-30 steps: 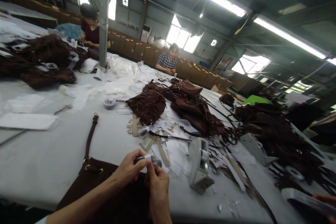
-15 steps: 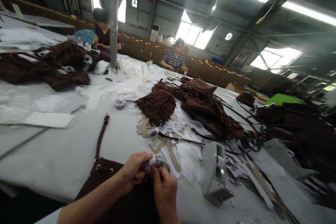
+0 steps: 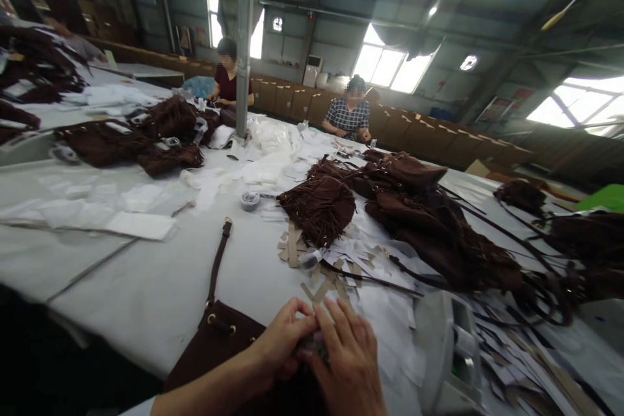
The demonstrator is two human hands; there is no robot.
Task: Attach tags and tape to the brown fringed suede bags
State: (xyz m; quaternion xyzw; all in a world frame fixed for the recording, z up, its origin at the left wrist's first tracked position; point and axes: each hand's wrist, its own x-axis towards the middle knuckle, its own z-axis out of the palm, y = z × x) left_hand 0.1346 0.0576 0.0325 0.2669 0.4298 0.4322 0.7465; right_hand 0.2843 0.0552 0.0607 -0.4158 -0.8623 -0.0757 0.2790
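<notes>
My left hand point(image 3: 283, 344) and my right hand point(image 3: 348, 357) meet at the near table edge, fingers pressed together around a small grey thing point(image 3: 312, 343) that is mostly hidden between them. They hover over a dark brown suede bag point(image 3: 214, 348) lying flat under my forearms. The bag's strap point(image 3: 218, 263) runs away from me across the white table point(image 3: 146, 292). Cardboard strips and paper scraps point(image 3: 322, 273) lie just beyond my fingers.
A grey tape dispenser point(image 3: 446, 351) stands at my right. Brown fringed bags point(image 3: 322, 208) and a bigger heap point(image 3: 439, 227) fill the middle; more bags point(image 3: 141, 136) at left. A tape roll point(image 3: 250, 200) and a pillar point(image 3: 244, 45) stand farther back. Two people point(image 3: 348, 114) work at the far side.
The view has swung left and down. My hands have closed tighter over the small thing, and the white piece seen between my fingers earlier is now covered by my right hand.
</notes>
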